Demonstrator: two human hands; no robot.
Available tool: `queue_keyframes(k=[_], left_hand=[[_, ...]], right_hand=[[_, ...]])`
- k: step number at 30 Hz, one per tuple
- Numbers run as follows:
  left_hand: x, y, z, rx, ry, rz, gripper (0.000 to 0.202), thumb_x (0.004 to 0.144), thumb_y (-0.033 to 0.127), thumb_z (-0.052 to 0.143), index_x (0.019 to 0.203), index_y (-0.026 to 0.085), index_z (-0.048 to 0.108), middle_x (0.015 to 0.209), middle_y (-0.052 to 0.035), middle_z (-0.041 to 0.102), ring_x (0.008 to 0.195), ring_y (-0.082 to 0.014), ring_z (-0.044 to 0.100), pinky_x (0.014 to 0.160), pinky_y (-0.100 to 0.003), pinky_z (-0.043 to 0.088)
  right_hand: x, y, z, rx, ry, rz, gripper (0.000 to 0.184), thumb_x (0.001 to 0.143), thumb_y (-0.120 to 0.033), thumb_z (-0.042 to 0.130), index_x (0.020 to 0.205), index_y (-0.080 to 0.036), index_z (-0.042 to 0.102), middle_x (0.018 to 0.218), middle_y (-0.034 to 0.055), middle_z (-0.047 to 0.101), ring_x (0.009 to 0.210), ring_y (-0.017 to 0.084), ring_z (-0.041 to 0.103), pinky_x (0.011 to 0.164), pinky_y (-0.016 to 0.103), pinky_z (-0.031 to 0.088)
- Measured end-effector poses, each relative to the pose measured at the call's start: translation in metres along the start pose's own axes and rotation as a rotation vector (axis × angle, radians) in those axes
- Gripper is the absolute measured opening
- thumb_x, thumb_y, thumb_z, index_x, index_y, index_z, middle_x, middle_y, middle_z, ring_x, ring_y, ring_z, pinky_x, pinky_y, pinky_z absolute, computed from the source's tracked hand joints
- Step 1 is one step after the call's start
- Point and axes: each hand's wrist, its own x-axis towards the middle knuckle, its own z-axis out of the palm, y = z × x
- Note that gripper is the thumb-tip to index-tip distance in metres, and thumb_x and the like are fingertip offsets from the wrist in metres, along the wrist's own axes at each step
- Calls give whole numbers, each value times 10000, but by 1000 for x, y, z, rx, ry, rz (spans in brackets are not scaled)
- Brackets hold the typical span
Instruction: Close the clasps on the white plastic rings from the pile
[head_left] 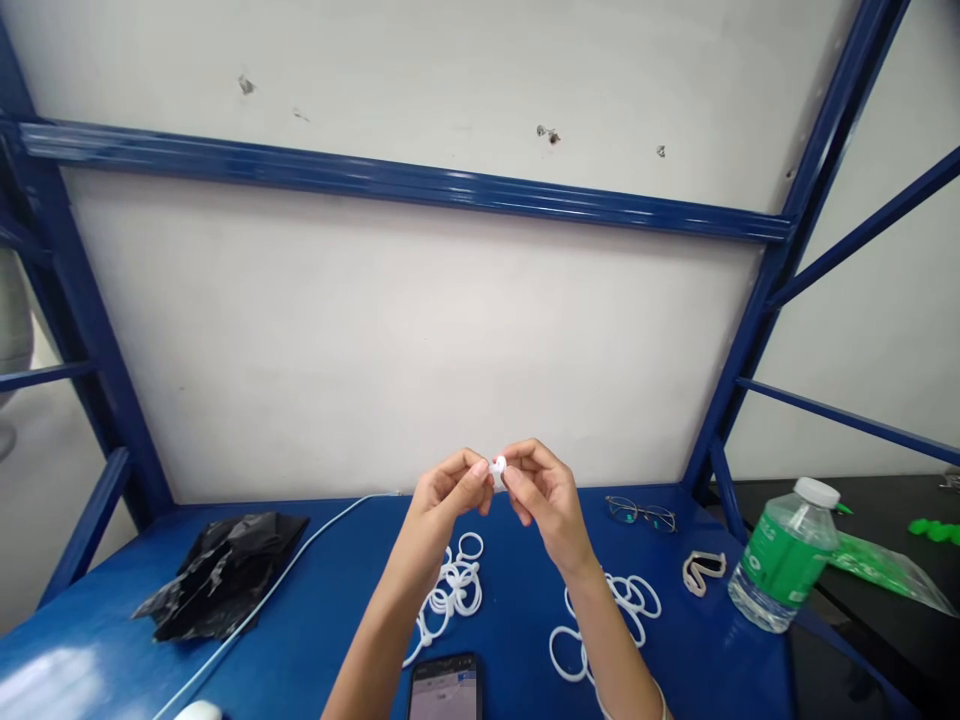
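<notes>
Above the blue table, my left hand (457, 486) and my right hand (546, 497) meet with fingertips pinched on a small white plastic piece (498, 466). Most of the piece is hidden by the fingers, so I cannot tell its exact kind. Below the left wrist lies a pile of white rings (454, 588), some overlapping. More white rings (634, 598) lie around and partly behind my right forearm. A phone (442, 688) with its screen lit rests between the two forearms at the table's front.
A crumpled black plastic bag (225, 572) and a white cable (281, 572) lie left on the blue table (330, 600). Glasses (641, 514), a white looped strap (703, 572) and a green-labelled water bottle (787, 555) stand right. A blue metal frame (405, 185) surrounds the back panel.
</notes>
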Motion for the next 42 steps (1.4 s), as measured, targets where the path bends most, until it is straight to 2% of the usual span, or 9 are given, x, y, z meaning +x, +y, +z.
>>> queue_keyframes(k=[3, 6, 11, 18, 22, 27, 33, 38, 42], left_hand=[[1, -2, -2, 7, -37, -61, 338, 889, 431, 516, 682, 166, 492, 554, 46, 442, 583, -93, 418, 625, -213, 353], [2, -3, -2, 125, -53, -63, 305, 876, 429, 533, 722, 165, 523, 583, 38, 476, 591, -97, 443, 611, -209, 367], [0, -3, 6, 419, -4, 128, 243, 884, 371, 527, 770, 165, 586, 738, -1, 581, 700, -119, 531, 657, -209, 412], [-5, -6, 10, 793, 7, 370, 123, 894, 272, 505, 825, 185, 558, 666, 21, 560, 585, -103, 501, 587, -204, 391], [-6, -10, 11, 906, 19, 483, 93, 900, 236, 495, 833, 201, 549, 676, 29, 543, 569, -99, 496, 564, -194, 381], [-6, -11, 13, 930, 59, 553, 85, 895, 198, 506, 819, 203, 543, 638, 44, 511, 545, -93, 481, 552, -185, 382], [-7, -8, 9, 766, 92, 491, 64, 907, 215, 520, 955, 206, 562, 857, -14, 663, 778, -128, 633, 695, -206, 481], [-8, -6, 8, 712, 129, 494, 68, 919, 215, 502, 926, 197, 568, 823, -19, 636, 742, -127, 611, 672, -217, 486], [-6, -4, 10, 718, 145, 585, 82, 921, 182, 492, 919, 200, 572, 868, -42, 631, 884, -166, 599, 747, -260, 493]], right_hand=[[-1, 0, -3, -155, -13, -27, 100, 856, -290, 562, 852, -193, 585, 574, -61, 510, 418, 58, 423, 416, 173, 359], [-4, 2, -8, -370, -20, -90, 75, 852, -233, 530, 868, -191, 590, 597, -42, 552, 490, 87, 503, 482, 193, 416], [-8, -2, -16, -575, -1, -236, 102, 824, -176, 497, 874, -201, 583, 686, -27, 616, 543, 95, 549, 541, 198, 455], [-10, -13, -20, -647, -25, -325, 137, 771, -139, 469, 838, -220, 556, 699, -20, 612, 580, 120, 565, 571, 218, 473], [-11, -11, -22, -669, -24, -323, 122, 771, -141, 452, 783, -216, 548, 664, -20, 582, 570, 121, 539, 570, 224, 454], [-10, -11, -22, -651, 0, -326, 140, 813, -147, 457, 756, -212, 567, 645, -21, 580, 556, 114, 528, 562, 222, 447], [-10, -18, -26, -481, -40, -257, 165, 852, -175, 513, 939, -214, 648, 741, -6, 659, 611, 126, 610, 621, 251, 509], [-10, -22, -28, -374, -61, -241, 190, 866, -186, 548, 1006, -225, 672, 796, 9, 671, 658, 137, 632, 681, 288, 537], [-10, -23, -28, -329, -59, -223, 127, 882, -233, 601, 979, -234, 682, 818, 15, 669, 662, 132, 621, 684, 287, 536]])
